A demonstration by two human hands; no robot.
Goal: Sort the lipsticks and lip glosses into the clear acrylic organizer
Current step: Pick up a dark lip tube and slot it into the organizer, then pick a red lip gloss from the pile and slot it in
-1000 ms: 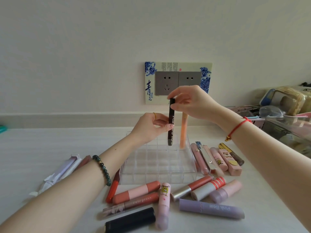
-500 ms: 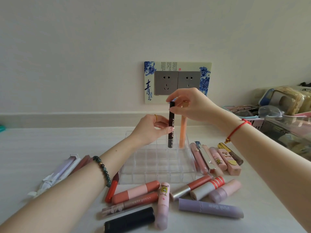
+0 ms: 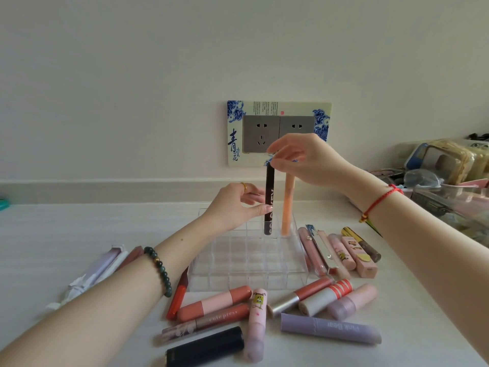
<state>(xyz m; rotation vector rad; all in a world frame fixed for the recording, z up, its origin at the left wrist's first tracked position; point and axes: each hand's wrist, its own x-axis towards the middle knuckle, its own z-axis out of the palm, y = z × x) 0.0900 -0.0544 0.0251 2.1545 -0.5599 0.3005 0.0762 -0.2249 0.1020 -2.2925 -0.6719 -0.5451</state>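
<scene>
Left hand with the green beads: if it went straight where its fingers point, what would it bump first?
The left hand is pinching the dark tube, so that comes first. Just past it stands the orange tube in the clear organizer, probably next, though depth is hard to judge.

the left hand (image 3: 232, 205) pinches the dark tube (image 3: 269, 207) mid-length, the right hand (image 3: 307, 162) its top; it stands upright, foot seemingly in a back-row cell of the clear organizer (image 3: 246, 271), just beside an upright orange tube (image 3: 287, 207). loose lipsticks (image 3: 214, 303) lie nearby.
</scene>
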